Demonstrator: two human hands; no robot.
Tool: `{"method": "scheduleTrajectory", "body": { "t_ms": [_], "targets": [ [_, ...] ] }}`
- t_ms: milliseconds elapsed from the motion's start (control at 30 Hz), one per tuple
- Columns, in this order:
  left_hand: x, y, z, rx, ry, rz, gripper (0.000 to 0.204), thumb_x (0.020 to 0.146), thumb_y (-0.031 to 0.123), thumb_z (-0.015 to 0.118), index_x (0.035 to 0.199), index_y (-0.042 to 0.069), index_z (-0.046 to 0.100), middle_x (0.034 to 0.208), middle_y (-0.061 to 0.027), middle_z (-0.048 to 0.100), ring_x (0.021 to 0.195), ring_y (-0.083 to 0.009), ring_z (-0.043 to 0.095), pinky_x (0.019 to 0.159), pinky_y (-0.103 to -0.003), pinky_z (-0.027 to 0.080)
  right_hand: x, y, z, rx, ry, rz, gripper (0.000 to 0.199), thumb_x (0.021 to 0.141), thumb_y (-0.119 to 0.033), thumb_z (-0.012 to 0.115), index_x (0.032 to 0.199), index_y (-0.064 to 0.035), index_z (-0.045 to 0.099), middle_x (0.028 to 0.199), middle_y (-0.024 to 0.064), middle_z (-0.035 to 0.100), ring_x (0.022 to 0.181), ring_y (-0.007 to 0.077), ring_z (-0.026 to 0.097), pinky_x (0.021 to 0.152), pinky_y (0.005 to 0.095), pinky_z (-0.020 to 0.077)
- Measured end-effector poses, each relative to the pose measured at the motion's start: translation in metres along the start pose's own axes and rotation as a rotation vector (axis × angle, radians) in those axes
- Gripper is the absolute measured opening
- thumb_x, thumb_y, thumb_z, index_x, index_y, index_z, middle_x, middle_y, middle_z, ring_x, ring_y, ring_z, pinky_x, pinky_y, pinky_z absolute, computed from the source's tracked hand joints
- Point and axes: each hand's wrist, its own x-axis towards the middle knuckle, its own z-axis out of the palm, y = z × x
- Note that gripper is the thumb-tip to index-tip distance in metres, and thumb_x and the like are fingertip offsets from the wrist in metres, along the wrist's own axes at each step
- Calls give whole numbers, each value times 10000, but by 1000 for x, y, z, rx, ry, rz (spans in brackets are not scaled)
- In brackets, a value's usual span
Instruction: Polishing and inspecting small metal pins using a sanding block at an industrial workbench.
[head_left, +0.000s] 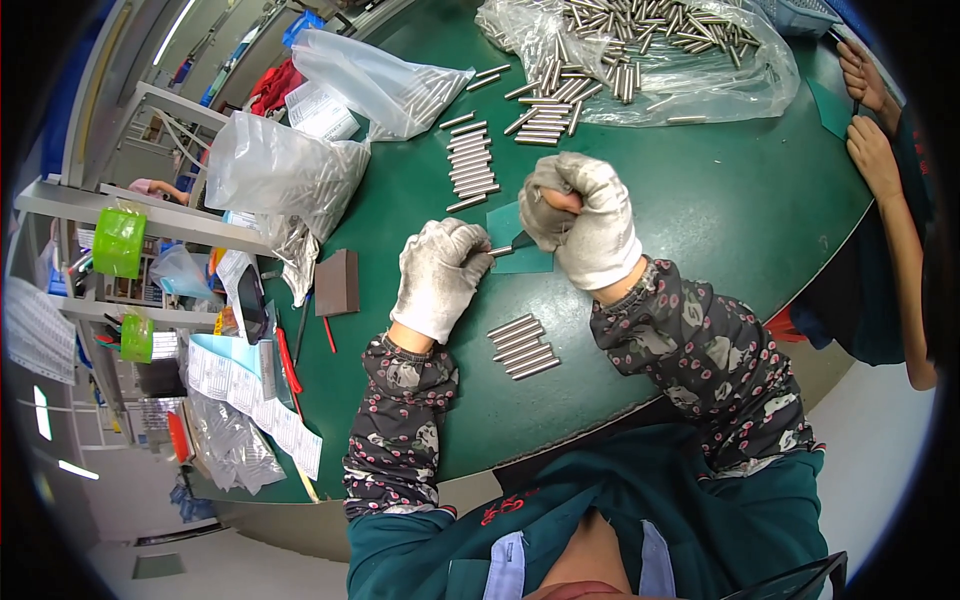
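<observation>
White work gloves cover both hands. Between the fingertips of my left hand (438, 275) is a short metal pin (500, 251), its free end pointing right over a green pad (524, 263). My right hand (588, 220) is closed in a fist around a thin, dark-tipped tool (522, 240); the fist hides its handle, so its kind is unclear. That tip is at or very near the pin's end. Closer to me lies a small group of pins (523, 347) side by side. Beyond my left hand runs a column of more pins (470, 160).
A large plastic bag (690, 85) of loose pins spreads across the far side. Bagged pins (290, 170) stand at the left, near a brown block (337, 282), red-handled pliers (288, 360) and paper sheets (255, 390). At right, another person's hands (875, 150) work at the table's edge.
</observation>
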Motion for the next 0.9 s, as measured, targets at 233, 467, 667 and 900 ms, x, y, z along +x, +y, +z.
{"method": "scheduleTrajectory", "body": {
  "t_ms": [233, 467, 667, 900],
  "targets": [
    [0, -1, 1, 2, -3, 2, 206, 613, 19, 692, 785, 59, 585, 741, -59, 570, 694, -240, 549, 622, -331, 444, 0, 1, -2, -12, -5, -22, 365, 856, -293, 337, 544, -104, 314, 463, 4, 271, 399, 128, 271, 392, 256, 246],
    [1, -1, 0, 15, -7, 0, 190, 613, 30, 689, 766, 62, 580, 724, -54, 572, 695, -243, 551, 626, -337, 442, -3, -1, 4, -27, 38, 11, 369, 858, -316, 351, 559, -99, 344, 487, 6, 296, 421, 126, 282, 399, 258, 243],
    [4, -3, 2, -14, -20, -41, 172, 612, 31, 682, 747, 58, 580, 709, -63, 575, 702, -256, 553, 629, -347, 443, -3, 2, 7, -212, 12, -10, 351, 851, -301, 366, 569, -93, 354, 517, 2, 316, 445, 100, 283, 404, 240, 219],
    [6, -2, -1, 5, -81, -85, 104, 659, 131, 658, 744, 110, 601, 741, -29, 581, 767, -244, 548, 674, -370, 431, 3, -3, 11, -302, -87, -53, 356, 847, -281, 375, 556, -81, 332, 522, -9, 299, 444, 82, 267, 399, 233, 203]
  ]
}}
